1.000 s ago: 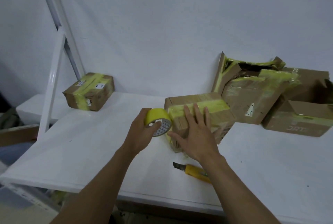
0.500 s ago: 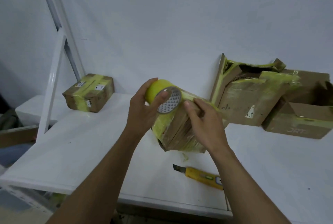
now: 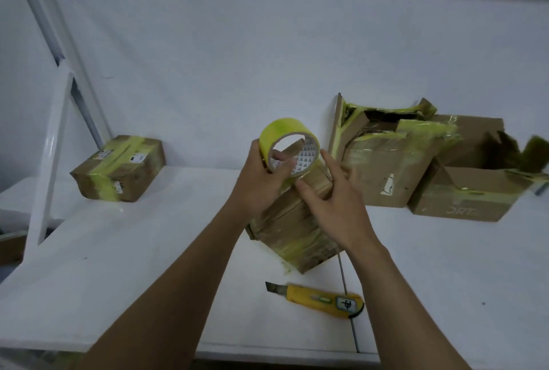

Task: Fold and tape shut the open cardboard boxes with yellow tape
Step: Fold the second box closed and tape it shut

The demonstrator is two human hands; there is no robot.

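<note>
At the centre of the frame the left hand (image 3: 261, 185) holds up a roll of yellow tape (image 3: 285, 130) with a white patterned core. Its fingers (image 3: 258, 154) are curled round the outside of the roll, and 1 digit shows through the core. The roll sits just above the top of a small brown cardboard box (image 3: 294, 230) banded with clear and yellow tape. This box stands tilted on the white worktop (image 3: 133, 265), propped on its lower edge, with its flaps closed. The right hand (image 3: 335, 206) grips the box's upper part: the thumb lies across the near face, and the fingers (image 3: 334, 166), slightly spread, bend over the top edge. Whether a strip of tape runs from the roll to the box cannot be told. In the lower centre, near the box but not touching it, a yellow utility knife (image 3: 323, 299) lies flat on the worktop, its blade tip pointing to the left of the frame. At the middle left, well apart from the hands, a sealed brown cardboard box (image 3: 118, 167) crossed with yellow tape sits by the white wall (image 3: 208, 57), beside a white metal upright (image 3: 55, 143). At the middle right, 2 larger brown cardboard boxes touch each other. One is a torn-topped box (image 3: 386, 173) with ragged yellow tape along its open flaps. To its right is a low open box (image 3: 463, 201) with faint white lettering on its front.
</note>
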